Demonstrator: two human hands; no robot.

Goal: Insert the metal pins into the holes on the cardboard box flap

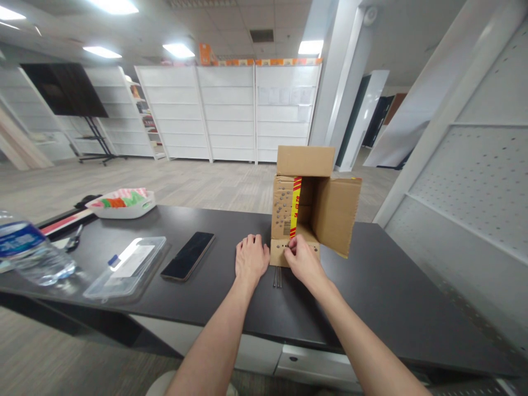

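An open cardboard box [335,212] stands on the dark tabletop, its opening towards me. Many dark dots or holes mark its left flap [281,206], beside a red and yellow tape strip [295,203]. The bottom flap [277,256] hangs forward with a row of dark holes in it. Just below that flap several thin metal nails or pins [277,278] show. My right hand [304,259] pinches at the bottom flap; what sits between its fingertips is too small to make out. My left hand [252,257] lies on the tabletop left of the box, fingers stretched forward and holding nothing.
Left of my hands lie a black phone [188,256] and a clear plastic case [127,269]. A water bottle [31,250] is at the far left, with a white basket [124,212] of colourful items behind. A perforated white panel [474,165] borders the right side.
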